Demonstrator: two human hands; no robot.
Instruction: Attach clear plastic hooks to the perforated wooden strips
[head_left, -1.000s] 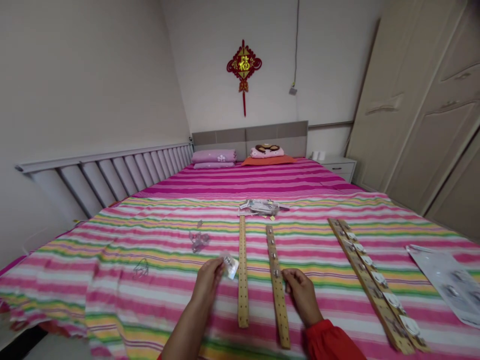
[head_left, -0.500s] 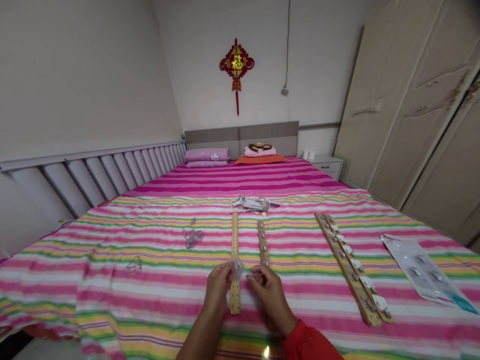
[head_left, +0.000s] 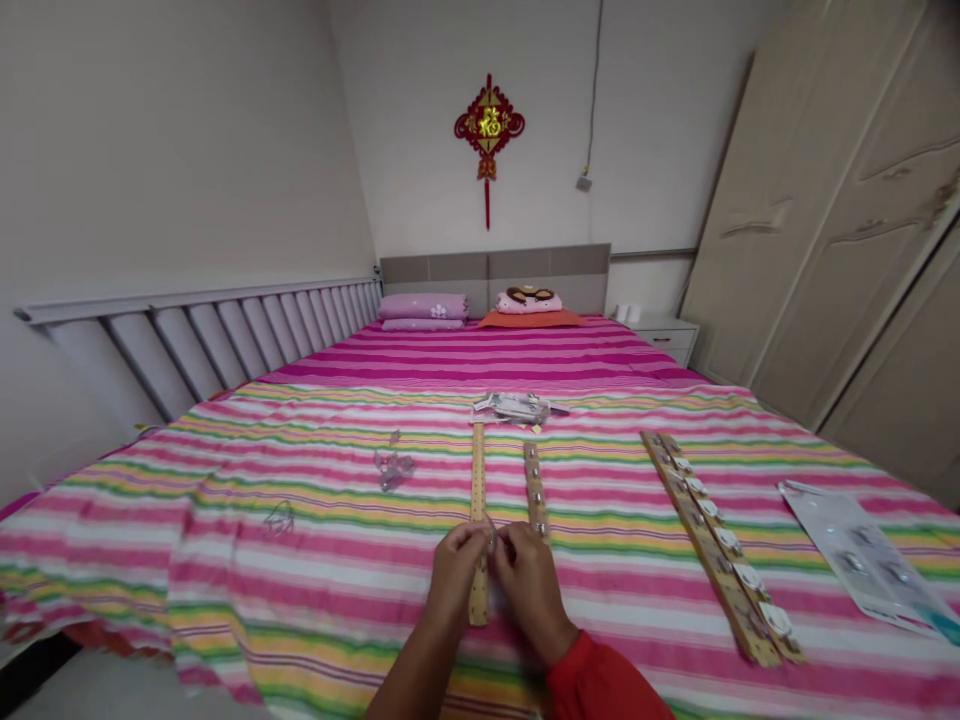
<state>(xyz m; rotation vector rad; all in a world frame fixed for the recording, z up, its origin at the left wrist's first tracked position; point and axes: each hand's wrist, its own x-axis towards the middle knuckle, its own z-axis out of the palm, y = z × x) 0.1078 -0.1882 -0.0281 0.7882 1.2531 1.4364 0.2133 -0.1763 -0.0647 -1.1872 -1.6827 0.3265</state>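
My left hand (head_left: 455,572) and my right hand (head_left: 530,580) meet over a wooden strip with a row of small holes (head_left: 478,480). Both are closed, with fingertips pinching a small clear plastic piece (head_left: 491,538) between them. The fingers mostly cover it; it could be an adhesive hook, but I cannot tell. Just beyond my right hand lies a second wooden strip (head_left: 533,470) carrying several small metal pieces; the hand and forearm hide its near part.
Clear plastic scraps (head_left: 394,470) and a thin clear piece (head_left: 280,517) lie to the left. Packets (head_left: 514,408) sit beyond the strips. Rightward are two wooden strips with white round pieces (head_left: 709,540) and a clear package with metal hooks (head_left: 862,560), all on a striped bedsheet (head_left: 315,600).
My right hand has moved left to join my left hand, and its fingers now pinch the clear piece too. The whole view has shifted slightly.
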